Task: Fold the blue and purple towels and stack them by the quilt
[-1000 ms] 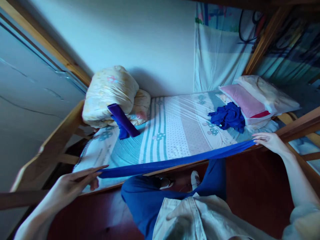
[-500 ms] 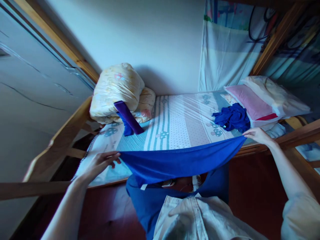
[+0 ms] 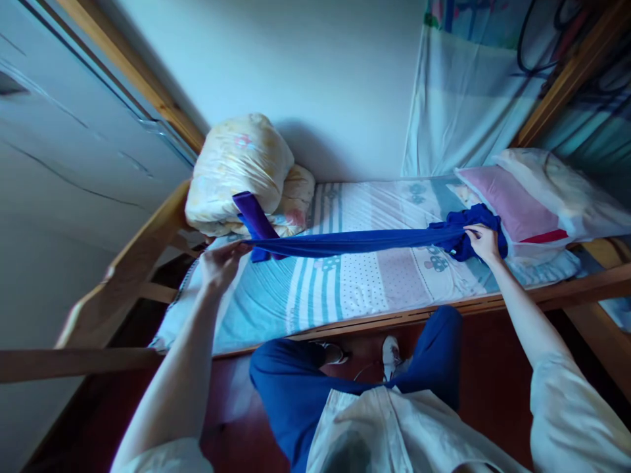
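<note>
**Cloth (image 3: 355,243) stretched between two hands**

A person holds the blue cloth above the bed (image 3: 359,289), drawn out in a long, narrow band. The left hand (image 3: 221,263) pinches one end near the purple roll (image 3: 257,217); the right hand (image 3: 483,242) pinches the other, in front of the crumpled blue pile (image 3: 477,215). In the view, the band crosses the lower part of the roll; whether they touch cannot be told. The roll lies beside the bunched quilt (image 3: 241,167), and the pile beside the pink pillow (image 3: 513,200).

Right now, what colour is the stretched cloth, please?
The stretched cloth is blue, clearest in head view.
</note>
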Demonstrator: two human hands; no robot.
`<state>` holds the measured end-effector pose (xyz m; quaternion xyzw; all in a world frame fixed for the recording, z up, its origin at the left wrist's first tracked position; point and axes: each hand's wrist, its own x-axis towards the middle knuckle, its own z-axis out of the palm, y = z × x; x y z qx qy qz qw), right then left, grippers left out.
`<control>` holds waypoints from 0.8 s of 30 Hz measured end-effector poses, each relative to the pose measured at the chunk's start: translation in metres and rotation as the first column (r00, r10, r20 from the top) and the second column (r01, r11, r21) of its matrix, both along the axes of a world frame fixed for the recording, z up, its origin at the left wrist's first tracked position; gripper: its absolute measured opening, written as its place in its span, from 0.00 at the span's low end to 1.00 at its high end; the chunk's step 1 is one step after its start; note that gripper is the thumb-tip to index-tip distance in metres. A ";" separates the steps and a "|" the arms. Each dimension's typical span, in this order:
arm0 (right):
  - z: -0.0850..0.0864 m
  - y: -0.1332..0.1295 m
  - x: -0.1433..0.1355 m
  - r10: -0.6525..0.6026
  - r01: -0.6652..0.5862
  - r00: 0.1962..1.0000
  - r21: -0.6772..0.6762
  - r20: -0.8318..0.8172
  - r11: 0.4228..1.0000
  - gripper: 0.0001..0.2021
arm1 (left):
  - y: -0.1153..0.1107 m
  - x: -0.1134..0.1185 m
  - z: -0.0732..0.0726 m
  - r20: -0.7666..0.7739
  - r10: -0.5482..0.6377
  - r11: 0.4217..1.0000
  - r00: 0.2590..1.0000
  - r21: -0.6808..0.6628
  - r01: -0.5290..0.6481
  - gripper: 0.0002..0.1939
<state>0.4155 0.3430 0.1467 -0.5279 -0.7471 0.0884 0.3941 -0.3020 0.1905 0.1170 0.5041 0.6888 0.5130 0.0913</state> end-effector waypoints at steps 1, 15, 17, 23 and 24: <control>-0.008 0.000 -0.002 0.002 -0.002 1.000 0.014 0.001 1.000 0.11 | -0.003 -0.002 -0.007 0.012 0.017 0.999 1.000 -0.028 -0.017 0.30; -0.170 -0.042 -0.038 -0.015 0.180 0.948 -0.499 0.317 0.848 0.16 | -0.059 0.048 -0.191 -0.200 -0.098 0.755 0.975 -0.653 -0.057 0.17; -0.182 -0.051 -0.045 0.032 0.239 0.906 -0.573 0.422 0.784 0.18 | -0.066 0.056 -0.209 -0.264 -0.215 0.712 0.940 -0.701 -0.034 0.15; -0.201 -0.065 -0.057 0.197 0.294 0.805 -0.666 0.559 0.685 0.19 | -0.073 0.074 -0.237 -0.378 -0.458 0.689 0.805 -0.723 0.053 0.17; -0.202 -0.065 -0.059 0.210 0.302 0.792 -0.667 0.574 0.681 0.19 | -0.071 0.076 -0.239 -0.389 -0.509 0.675 0.768 -0.734 0.075 0.19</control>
